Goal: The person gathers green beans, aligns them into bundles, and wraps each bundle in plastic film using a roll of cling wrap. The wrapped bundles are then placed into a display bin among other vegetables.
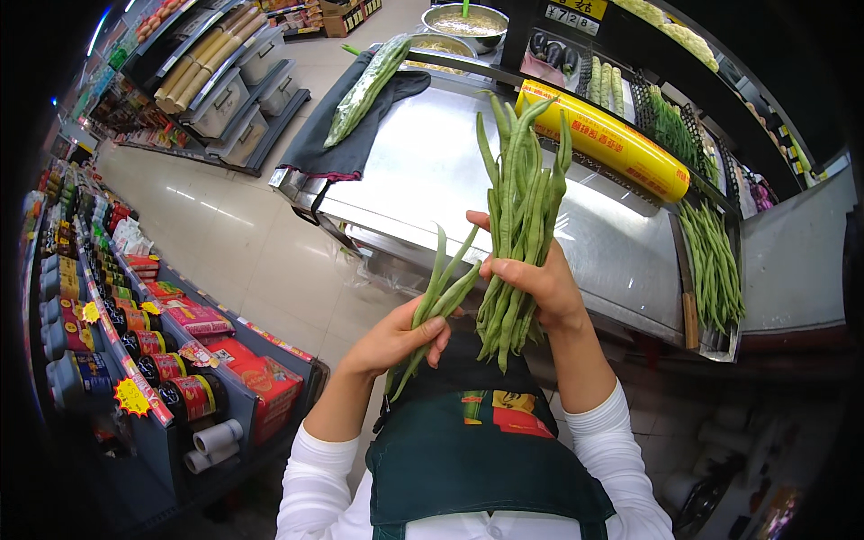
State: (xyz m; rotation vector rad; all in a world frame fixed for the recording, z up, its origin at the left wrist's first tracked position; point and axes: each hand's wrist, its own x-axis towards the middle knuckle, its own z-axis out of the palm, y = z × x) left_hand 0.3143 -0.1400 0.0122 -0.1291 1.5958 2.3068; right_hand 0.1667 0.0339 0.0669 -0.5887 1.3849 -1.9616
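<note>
My right hand (540, 277) is closed around a thick upright bunch of long green beans (516, 202), its thumb across the front. Lower and to the left, my left hand (412, 334) pinches a few loose green beans (442, 290) between thumb and fingers. The tips of those beans reach close to the bunch; whether they touch it I cannot tell. Both hands are above the near edge of a stainless steel table (432, 148). More green beans (712, 263) lie in a heap at the table's right end, beside a knife with a wooden handle (689, 317).
A yellow roll of cling film (601, 138) stretches along the table's back. A wrapped bitter melon (368, 94) rests on a dark cloth (324, 142) at the left. Behind stand steel bowls (467, 27) and a vegetable display with eggplants (553, 52). Shelves of bottles (192, 395) flank the aisle.
</note>
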